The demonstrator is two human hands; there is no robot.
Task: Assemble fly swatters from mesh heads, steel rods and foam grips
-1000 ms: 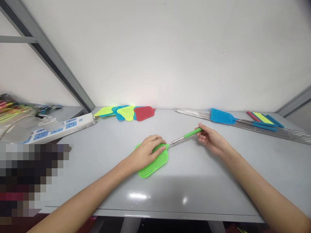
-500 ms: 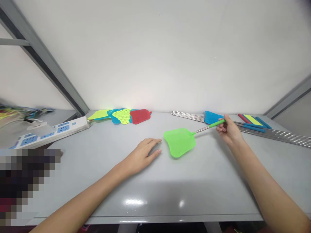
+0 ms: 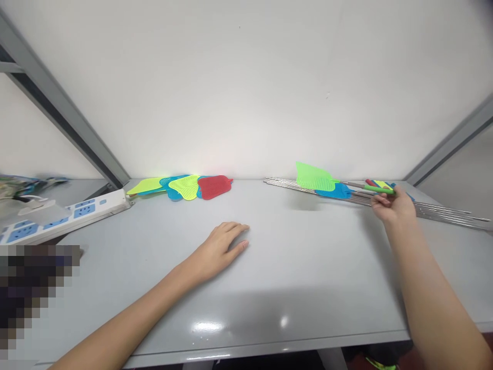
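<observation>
Right hand grips a green, finely perforated swatter; left hand rests unclenched

Off-white wall at the back, small marks right of centre. Glossy grey table in front of it, with grey metal posts at left and right, the left one with a crossbar. Two bright light reflections near the table's front edge; mostly dark underneath.

I see one green swatter, one red head, one power strip. I count at least two yellow heads.
</observation>
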